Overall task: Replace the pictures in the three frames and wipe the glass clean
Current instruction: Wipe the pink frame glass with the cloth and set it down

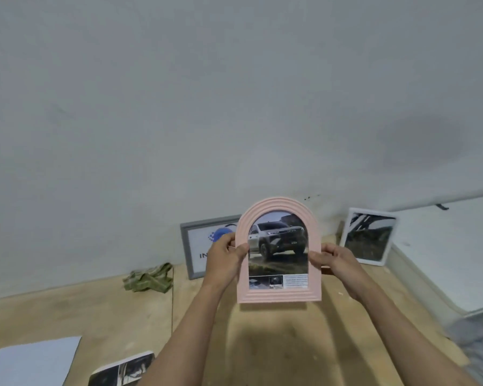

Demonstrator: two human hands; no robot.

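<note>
A wooden worktop (276,344) meets a grey wall. Above it, the left hand (226,259) and right hand (335,260) each pinch a side of the pink frame (278,295), upright, showing a car picture (278,246). A grey frame (191,246) and a white frame (368,236) lean behind; a cloth (148,280) lies left.

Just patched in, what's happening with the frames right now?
A person holds the pink arched frame upright in front of them, left hand gripping its left edge and right hand its right. It shows a car picture. Behind it, a grey frame and a white frame lean against the wall. A green cloth lies on the wooden table, with loose prints nearer the person.
</note>
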